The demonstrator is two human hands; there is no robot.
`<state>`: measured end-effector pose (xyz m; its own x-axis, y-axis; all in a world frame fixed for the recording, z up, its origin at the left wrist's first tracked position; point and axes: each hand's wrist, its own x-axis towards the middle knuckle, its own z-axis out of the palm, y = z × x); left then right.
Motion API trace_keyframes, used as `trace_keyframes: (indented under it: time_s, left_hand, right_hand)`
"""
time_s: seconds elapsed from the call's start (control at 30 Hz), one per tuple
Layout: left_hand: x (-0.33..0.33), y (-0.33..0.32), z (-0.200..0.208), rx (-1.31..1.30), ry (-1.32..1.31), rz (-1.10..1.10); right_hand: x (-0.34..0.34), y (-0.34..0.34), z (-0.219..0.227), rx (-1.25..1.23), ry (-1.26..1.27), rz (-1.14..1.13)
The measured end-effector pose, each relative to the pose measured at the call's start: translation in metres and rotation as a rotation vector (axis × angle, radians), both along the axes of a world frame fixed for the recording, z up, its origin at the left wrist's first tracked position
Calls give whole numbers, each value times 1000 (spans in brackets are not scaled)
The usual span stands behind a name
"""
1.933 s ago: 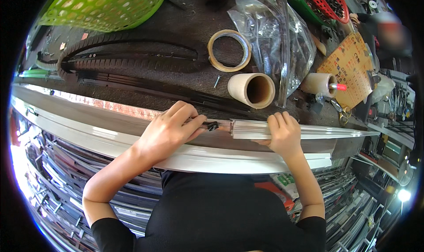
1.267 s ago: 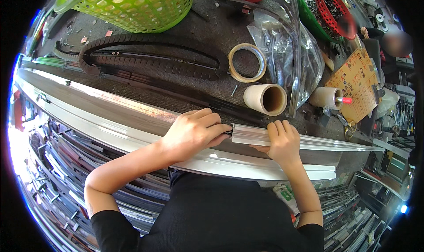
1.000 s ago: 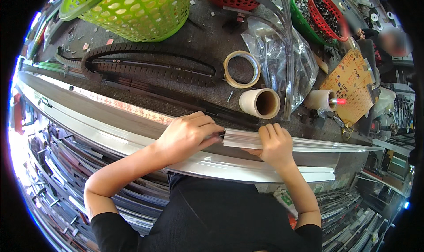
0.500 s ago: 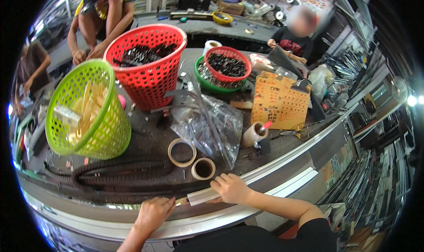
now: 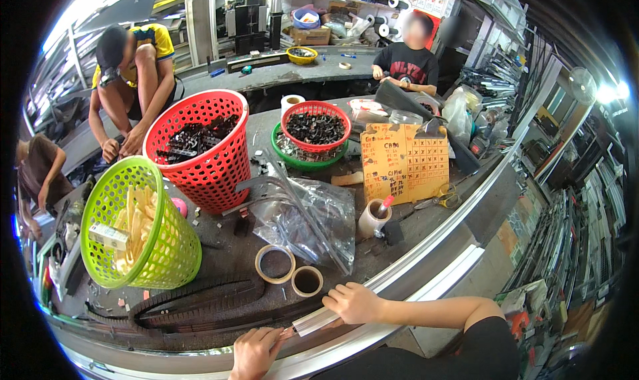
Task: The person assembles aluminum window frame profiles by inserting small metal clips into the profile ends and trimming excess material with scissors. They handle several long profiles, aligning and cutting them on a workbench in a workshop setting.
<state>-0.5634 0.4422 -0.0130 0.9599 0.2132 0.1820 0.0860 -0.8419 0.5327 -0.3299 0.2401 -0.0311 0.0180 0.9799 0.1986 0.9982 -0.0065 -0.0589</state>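
My right hand [image 5: 355,305] is closed over a pale aluminium profile [image 5: 311,325], its fingers wrapped over the top near the cut end. My left hand [image 5: 256,351] is just to the left of that end, with thumb and fingers pinched together. A small piece shows at its fingertips beside the profile's end, too small to name. Beyond my hands, a roll of tape [image 5: 275,264] lies on the bench next to a brown cardboard-cored roll [image 5: 307,281]. A dark ribbed strip [image 5: 193,300] lies looped at the left.
A green basket [image 5: 176,250] and a red basket [image 5: 219,187] stand at the left. Clear plastic bags [image 5: 306,223] lie mid-bench. A marked cardboard sheet [image 5: 406,164] and scissors [image 5: 444,197] are to the right. Two co-workers [image 5: 136,67] [image 5: 411,64] sit beyond; another is at far left.
The view has tilted upward, so the bench and my hands sit lower in the picture. My left fingertips are nearer the profile's end. My right hand keeps its grip.
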Motion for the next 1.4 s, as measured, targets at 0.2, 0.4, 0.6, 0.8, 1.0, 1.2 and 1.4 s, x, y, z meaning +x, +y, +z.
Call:
trace_keyframes:
  time_s: [0.2, 0.4, 0.6, 0.8, 1.0, 1.2, 1.4]
  left_hand:
    - [2, -3, -3, -51, 64, 37]
    - [1, -6, -4, 0, -42, -70]
    - [4, -11, 1, 293, -78, -115]
    - [6, -7, 7, 9, -189, -26]
    - [11, -8, 18, -39, -100, 9]
    - [31, -23, 27, 39, 9, 51]
    - [75, -53, 9, 204, 342, -105]
  right_hand:
    - [-2, 3, 1, -3, -11, -6]
    - [-3, -1, 1, 11, 86, 14]
    - [-4, -2, 0, -62, 158, 10]
    - [-3, 0, 6, -49, 210, 41]
    - [-4, 5, 9, -132, 225, -11]
    - [-3, 2, 8, -70, 238, -4]
    - [-1, -1, 21, -94, 333, -13]
